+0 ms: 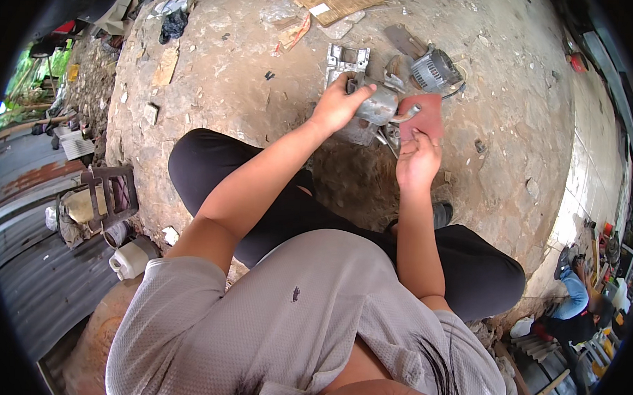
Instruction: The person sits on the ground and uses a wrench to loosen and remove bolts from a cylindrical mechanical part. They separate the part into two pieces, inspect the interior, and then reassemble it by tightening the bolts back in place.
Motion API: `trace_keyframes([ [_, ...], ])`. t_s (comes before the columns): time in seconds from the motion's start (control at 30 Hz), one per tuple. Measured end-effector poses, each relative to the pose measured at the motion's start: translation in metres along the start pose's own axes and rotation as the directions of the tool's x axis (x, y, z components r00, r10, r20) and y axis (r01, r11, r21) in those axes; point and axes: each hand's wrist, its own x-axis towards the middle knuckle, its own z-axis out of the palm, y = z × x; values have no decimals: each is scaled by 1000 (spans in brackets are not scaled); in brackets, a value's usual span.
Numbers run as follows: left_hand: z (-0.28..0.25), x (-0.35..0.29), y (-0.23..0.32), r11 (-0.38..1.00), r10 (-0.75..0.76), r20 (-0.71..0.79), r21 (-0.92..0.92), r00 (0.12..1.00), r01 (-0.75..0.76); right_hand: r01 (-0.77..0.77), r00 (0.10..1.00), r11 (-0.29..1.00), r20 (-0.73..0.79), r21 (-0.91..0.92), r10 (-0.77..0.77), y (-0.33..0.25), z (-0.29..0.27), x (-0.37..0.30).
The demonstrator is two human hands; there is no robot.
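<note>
My left hand [337,105] grips a grey metal cylinder [378,105] from its left side, with the thumb over the top. From the cylinder's right end sticks out a short bent pipe [408,114]. Pinched between thumb and fingers of my right hand [418,159] is a reddish-brown sheet [431,118] that looks like sandpaper. It stands up beside the pipe; whether the two touch, I cannot tell. Below and behind the cylinder are more metal parts, partly hidden by it. Just beyond my left hand lies a silvery cast metal bracket [347,55].
A finned, rounded motor-like unit [434,70] with a cable lies beyond the sheet. Farther off is a flat piece of cardboard [336,1]. Debris dots the rough floor [230,67]. A white jug [131,258] stands at left. Another person [573,300] is at far right.
</note>
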Motion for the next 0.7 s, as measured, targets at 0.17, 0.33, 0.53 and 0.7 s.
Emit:
trace_keyframes([
  [0.17,-7,2,6,990,66,24,126,998,-68,-92,992,996,-88,-15,90,28,26,-24],
  [0.33,-1,2,-8,997,66,-28,47,997,-65,-53,993,994,-108,-91,43,7,11,-8],
  [0.53,-10,3,2,999,38,29,-29,999,-37,-73,993,994,-97,-80,65,13,12,-9],
  [0.7,-3,3,-2,998,54,12,40,998,-55,-97,985,995,-145,-19,94,25,24,-19],
])
